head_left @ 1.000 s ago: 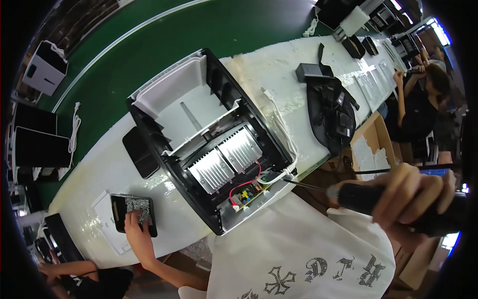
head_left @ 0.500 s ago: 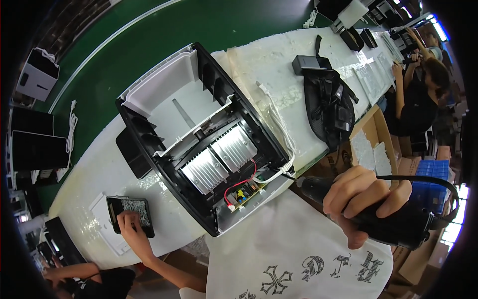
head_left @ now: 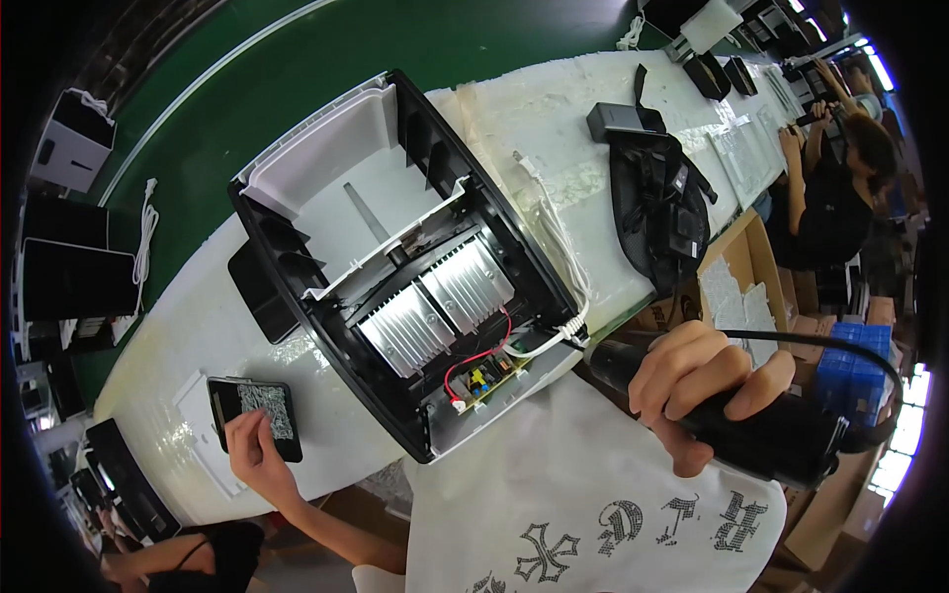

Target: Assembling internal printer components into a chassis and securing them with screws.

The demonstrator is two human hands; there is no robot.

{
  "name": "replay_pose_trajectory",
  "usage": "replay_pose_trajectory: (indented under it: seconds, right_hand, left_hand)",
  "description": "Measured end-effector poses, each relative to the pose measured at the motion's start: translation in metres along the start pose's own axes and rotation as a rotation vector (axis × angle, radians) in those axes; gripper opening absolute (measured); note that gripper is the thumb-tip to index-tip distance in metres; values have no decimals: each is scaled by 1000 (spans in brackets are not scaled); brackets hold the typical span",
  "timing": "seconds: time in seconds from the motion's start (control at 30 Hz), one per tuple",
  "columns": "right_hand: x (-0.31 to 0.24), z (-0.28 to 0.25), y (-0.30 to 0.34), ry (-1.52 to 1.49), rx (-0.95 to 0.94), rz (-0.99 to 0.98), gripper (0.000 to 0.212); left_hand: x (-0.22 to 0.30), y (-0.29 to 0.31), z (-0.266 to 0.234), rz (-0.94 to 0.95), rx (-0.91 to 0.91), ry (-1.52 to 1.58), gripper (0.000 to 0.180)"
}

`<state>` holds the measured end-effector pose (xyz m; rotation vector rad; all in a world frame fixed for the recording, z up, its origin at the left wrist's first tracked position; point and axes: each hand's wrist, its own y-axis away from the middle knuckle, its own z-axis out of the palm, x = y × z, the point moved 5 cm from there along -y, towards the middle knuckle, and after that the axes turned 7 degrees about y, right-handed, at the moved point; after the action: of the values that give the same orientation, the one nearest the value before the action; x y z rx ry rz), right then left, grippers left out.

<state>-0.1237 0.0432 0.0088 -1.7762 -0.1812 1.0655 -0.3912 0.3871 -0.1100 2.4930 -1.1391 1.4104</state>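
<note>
My left hand (head_left: 259, 457) is at the near edge of a black tray (head_left: 289, 403) of small silvery screws. Its thumb and fingers are pinched together, and whatever is between them is too small to make out. In my right hand (head_left: 697, 385) is a black electric screwdriver (head_left: 761, 435), its nose pointing left at the right edge of an open appliance housing (head_left: 418, 450). Two finned metal heat sinks (head_left: 435, 304) sit inside that black and white housing. Beside them are a small circuit board (head_left: 481, 383) with a red wire and a white power cord (head_left: 565, 237).
A black pouch (head_left: 657, 203) and a grey box (head_left: 618, 123) lie on the white table (head_left: 514, 104) at right. Cardboard boxes (head_left: 748, 247) and blue bins (head_left: 852, 371) stand beyond my right hand. Other people work at the far right and lower left.
My left fingers have drawn back from the screws to the tray's near edge and are now pinched. The screwdriver has shifted slightly left and up in the view, still in my right hand.
</note>
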Motion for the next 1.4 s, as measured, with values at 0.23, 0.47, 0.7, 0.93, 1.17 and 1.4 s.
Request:
replay_pose_trajectory:
  seconds: [0.23,0.47,0.7,0.93,1.17,1.4]
  right_hand:
    - [3,-4,-3,-100,-60,108,53]
    - [1,4,-1,-78,-132,162,47]
    - [13,1,-10,-308,-117,233,48]
    - [-73,-28,-40,-680,179,-479,37]
    - [-109,-42,-27,-875,329,-746,27]
    - [-108,-40,-13,-878,381,-633,31]
  left_hand:
    - [36,3,34,-4,-30,423,14]
    - [110,5,79,84,-200,748,19]
    - [127,16,101,-33,-319,1077,5]
    - [125,23,106,-84,-269,1272,23]
    - [134,28,114,-261,-425,1616,22]
    - [136,31,111,-274,-503,1816,24]
